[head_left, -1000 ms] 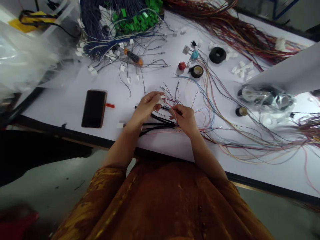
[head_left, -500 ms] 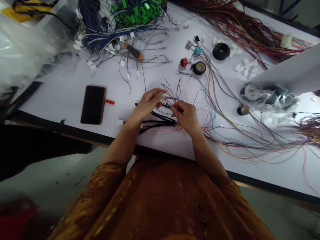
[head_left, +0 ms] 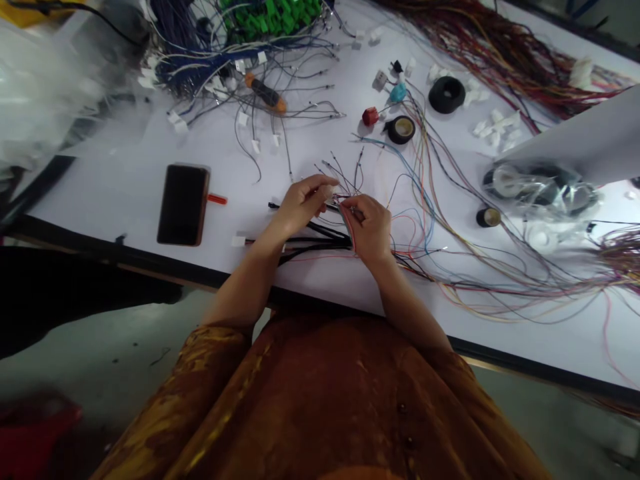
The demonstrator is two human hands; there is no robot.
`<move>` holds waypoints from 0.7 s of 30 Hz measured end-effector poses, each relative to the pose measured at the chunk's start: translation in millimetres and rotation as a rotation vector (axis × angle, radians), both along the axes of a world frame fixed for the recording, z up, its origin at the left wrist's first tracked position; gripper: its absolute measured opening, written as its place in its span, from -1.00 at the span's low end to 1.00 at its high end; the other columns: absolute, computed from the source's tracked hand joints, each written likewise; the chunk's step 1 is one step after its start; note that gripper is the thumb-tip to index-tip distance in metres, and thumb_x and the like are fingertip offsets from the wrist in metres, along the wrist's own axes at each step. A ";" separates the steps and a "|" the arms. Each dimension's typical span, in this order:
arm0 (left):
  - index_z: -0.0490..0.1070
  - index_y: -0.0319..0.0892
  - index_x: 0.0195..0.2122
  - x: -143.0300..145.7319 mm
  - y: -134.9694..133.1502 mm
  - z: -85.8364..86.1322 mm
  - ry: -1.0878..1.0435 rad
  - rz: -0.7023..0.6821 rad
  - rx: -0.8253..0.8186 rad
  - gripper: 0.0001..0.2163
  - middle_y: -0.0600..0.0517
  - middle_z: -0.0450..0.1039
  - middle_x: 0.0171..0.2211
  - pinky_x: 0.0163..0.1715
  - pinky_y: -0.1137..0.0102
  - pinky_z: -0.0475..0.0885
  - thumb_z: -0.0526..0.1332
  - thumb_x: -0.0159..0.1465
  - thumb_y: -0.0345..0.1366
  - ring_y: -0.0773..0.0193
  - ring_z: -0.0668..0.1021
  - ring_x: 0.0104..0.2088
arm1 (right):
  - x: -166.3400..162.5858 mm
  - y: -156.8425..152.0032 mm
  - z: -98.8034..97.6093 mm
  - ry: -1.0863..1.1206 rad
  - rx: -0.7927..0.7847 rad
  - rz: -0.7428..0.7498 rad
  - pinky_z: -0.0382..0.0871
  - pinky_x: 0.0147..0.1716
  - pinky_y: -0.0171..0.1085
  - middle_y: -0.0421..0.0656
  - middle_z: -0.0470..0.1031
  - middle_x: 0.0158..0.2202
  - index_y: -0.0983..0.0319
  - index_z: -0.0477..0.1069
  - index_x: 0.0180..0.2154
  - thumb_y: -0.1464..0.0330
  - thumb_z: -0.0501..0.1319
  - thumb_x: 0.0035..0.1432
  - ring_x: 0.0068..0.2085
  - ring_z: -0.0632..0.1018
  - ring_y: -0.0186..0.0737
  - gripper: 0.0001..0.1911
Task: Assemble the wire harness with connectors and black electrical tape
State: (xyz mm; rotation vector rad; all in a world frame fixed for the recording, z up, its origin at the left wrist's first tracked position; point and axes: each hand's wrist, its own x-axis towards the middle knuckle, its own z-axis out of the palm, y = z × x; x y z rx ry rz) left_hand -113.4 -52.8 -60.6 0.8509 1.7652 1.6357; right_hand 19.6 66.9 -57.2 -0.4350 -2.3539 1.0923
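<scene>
Between thumb and fingers, my left hand (head_left: pixel 303 205) pinches a small white connector (head_left: pixel 329 193), partly covered by the fingertips. My right hand (head_left: pixel 370 227) is closed on thin wires (head_left: pixel 349 224), some red and some grey, close beside the connector. The two sets of fingertips almost meet. Black sleeved cables (head_left: pixel 320 241) of the harness run beneath both hands along the table. Loose dark wire ends (head_left: pixel 345 172) with metal tips fan out just beyond the fingers. Whether a wire tip sits inside the connector I cannot tell.
A phone (head_left: pixel 183 205) and an orange strip (head_left: pixel 217 199) lie at left. Farther back are an orange-black screwdriver (head_left: pixel 266 92), green connectors (head_left: pixel 274 17) and black tape rolls (head_left: pixel 447 95). Long coloured wires (head_left: pixel 480 233) stretch right. The table's black edge (head_left: pixel 320 299) runs in front of me.
My right hand has moved slightly left, bringing its fingertips and the wires closer to the connector in my left hand. The whole view has shifted a little.
</scene>
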 end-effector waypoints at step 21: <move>0.40 -0.14 -0.36 14.7 -13.0 27.2 0.313 0.154 -0.102 -0.83 0.11 0.36 -0.48 -0.42 0.43 0.26 0.29 0.27 -0.18 0.34 0.37 -0.47 | 2.8 -9.1 16.0 -0.255 0.129 0.252 0.32 0.07 -0.08 0.06 0.56 -0.08 0.30 0.42 0.06 0.26 0.21 0.32 0.02 0.53 0.02 -0.65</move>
